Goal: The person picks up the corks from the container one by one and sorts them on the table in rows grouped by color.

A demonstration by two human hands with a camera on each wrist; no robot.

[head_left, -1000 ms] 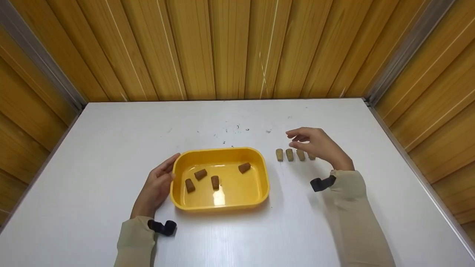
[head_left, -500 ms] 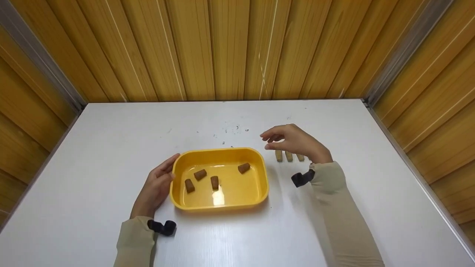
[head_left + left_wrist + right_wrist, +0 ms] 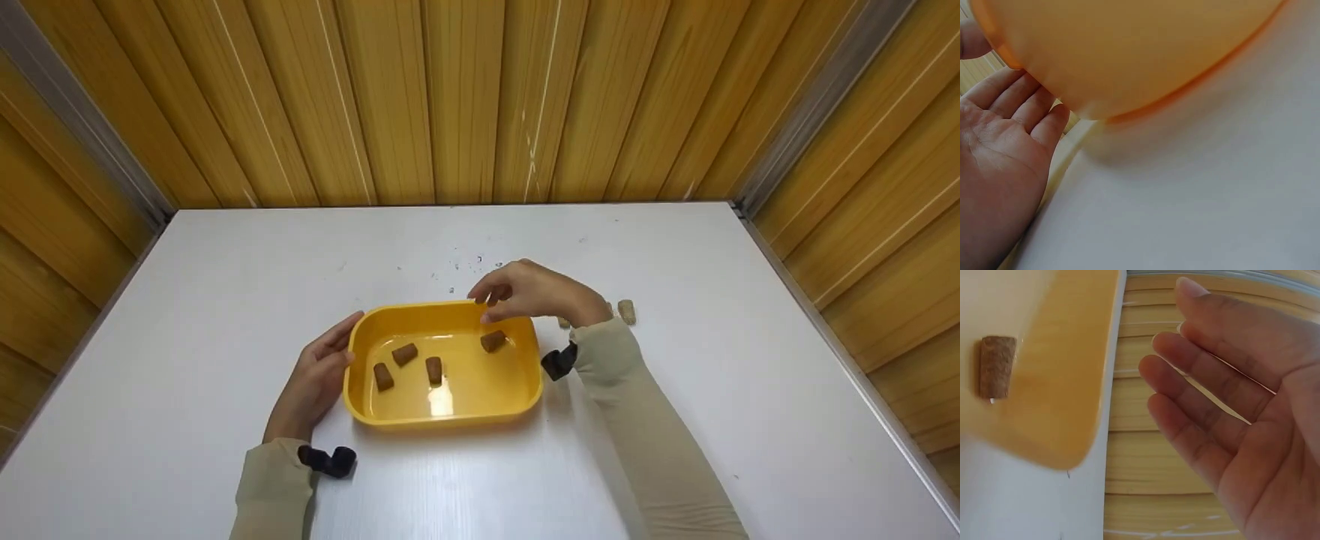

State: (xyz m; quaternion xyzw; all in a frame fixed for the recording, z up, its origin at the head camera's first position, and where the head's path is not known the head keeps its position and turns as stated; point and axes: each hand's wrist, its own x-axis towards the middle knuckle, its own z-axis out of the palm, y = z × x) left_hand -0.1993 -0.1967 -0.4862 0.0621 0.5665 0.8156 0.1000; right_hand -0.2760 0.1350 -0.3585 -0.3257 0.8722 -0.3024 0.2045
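A yellow tray (image 3: 457, 401) in the head view holds several dark brown tapered corks, including one (image 3: 493, 341) at its right end and another (image 3: 433, 370) nearer the middle. My left hand (image 3: 309, 381) rests against the tray's left side, thumb at the rim. The left wrist view shows that hand's straight fingers (image 3: 1027, 101) against the outer wall. Over the tray's far right corner reaches my right hand (image 3: 536, 291), just above the right-hand cork. Its fingers (image 3: 1202, 391) are loosely bent in the right wrist view, with nothing seen between them.
Lighter corks lie in a row on the white table (image 3: 720, 390) right of the tray; the rightmost cork (image 3: 627, 311) shows fully, others are partly hidden by my right wrist. Wood-patterned walls (image 3: 465, 105) enclose the table.
My right hand has moved left from above the row of light corks to over the tray's right end. The left hand, tray and brown corks have stayed put.
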